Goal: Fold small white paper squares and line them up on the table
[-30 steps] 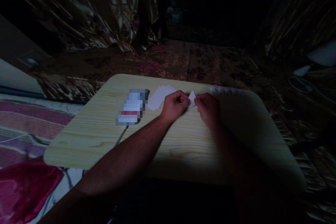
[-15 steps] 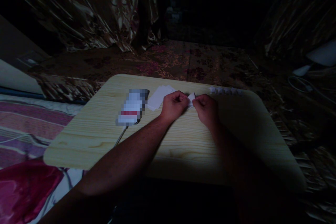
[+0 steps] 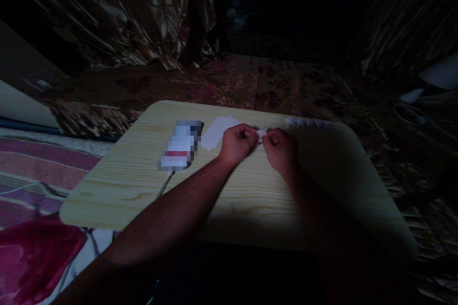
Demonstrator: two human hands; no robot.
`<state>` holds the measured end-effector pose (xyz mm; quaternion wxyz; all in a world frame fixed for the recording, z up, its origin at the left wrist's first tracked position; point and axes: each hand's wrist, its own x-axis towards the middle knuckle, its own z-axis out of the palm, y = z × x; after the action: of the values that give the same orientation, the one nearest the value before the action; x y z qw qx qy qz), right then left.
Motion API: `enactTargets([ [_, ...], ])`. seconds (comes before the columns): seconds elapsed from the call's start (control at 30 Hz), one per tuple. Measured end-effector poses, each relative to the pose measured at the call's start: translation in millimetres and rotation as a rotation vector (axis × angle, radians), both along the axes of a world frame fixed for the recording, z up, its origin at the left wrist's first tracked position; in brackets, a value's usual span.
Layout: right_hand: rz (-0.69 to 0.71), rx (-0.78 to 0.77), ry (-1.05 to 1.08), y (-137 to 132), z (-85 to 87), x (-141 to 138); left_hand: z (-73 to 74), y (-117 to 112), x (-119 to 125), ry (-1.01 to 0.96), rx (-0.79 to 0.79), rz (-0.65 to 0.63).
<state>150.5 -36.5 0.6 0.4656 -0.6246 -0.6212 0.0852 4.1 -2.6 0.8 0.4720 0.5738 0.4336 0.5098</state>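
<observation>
Both left hand (image 3: 237, 144) and right hand (image 3: 282, 148) are pinching folded paper (image 3: 262, 132) between their fingers; its tall tip is shrinking from moments ago, so folding is advancing; sheets (image 3: 216, 133) are lying left of the fingers, white pieces (image 3: 308, 123) farther right

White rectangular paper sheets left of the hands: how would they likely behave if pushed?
The white rectangular paper sheets would probably slide apart, since they overlap unevenly and no binding shows. They look thin, so likely light and floppy; lying flat on the pale wood-grain tabletop, they seem unlikely to roll or tip.
</observation>
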Motion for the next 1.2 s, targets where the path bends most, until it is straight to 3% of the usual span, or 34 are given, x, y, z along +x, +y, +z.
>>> enactTargets([
  [0.47,0.051,-0.005,0.064,1.9,-0.9,1.7,1.8,1.3,0.1,-0.094,-0.099,-0.04],
  [1.2,0.154,-0.175,0.278,3.3,3.7,3.8,6.6,-0.5,0.2,-0.14,-0.163,-0.084],
])
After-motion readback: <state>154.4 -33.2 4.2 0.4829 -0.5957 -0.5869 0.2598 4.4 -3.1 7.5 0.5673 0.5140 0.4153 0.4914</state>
